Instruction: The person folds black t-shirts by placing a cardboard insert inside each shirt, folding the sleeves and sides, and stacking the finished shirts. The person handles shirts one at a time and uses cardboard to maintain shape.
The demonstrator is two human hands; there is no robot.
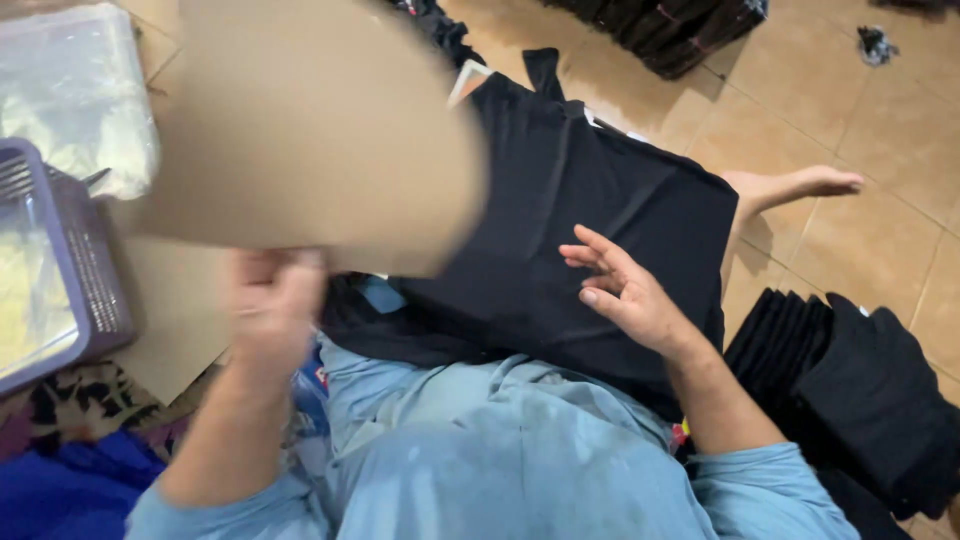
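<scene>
A black garment point(590, 200) lies spread over my lap and reaches out to the tiled floor. My right hand point(625, 285) hovers just over its near right part, fingers spread and holding nothing. My left hand point(272, 310), blurred by motion, grips the lower edge of a large brown cardboard sheet point(310, 120) that is lifted above the garment's left side and hides it. I wear a light blue shirt point(500, 450).
A purple plastic basket point(85, 290) stands at the left, with clear plastic bags point(70, 90) behind it. Folded black garments point(850, 390) are stacked at the right, and more dark ones point(680, 30) at the top. My bare foot point(800, 185) rests on the tan tiles.
</scene>
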